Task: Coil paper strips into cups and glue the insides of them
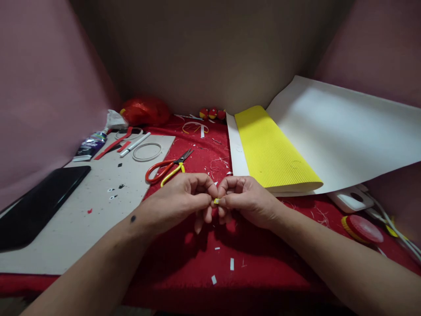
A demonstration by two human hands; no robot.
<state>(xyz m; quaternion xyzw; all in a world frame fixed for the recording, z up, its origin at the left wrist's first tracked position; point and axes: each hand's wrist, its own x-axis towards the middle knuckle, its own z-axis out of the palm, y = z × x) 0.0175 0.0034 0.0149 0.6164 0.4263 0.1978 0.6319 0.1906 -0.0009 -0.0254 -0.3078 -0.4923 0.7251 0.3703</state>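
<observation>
Both my hands meet over the red cloth (263,267), pinching a tiny yellow paper piece (216,201) that has a pale face. My left hand (189,195) is closed, thumb and forefinger at the piece's left side. From the right, my right hand (245,197) grips it between thumb and forefinger. Just beyond my left hand lie scissors (171,166) with one red and one yellow handle, blades pointing away. Small white paper scraps (232,263) are scattered on the cloth below my hands. The fingers partly hide the yellow piece.
At left, a grey board (88,219) carries a black tablet-like slab (42,206), a white pen (135,145) and a ring (147,152). Yellow corrugated paper (276,153) lies on a large white sheet (355,131) at right. Small red-and-yellow figures (212,113) sit at the back.
</observation>
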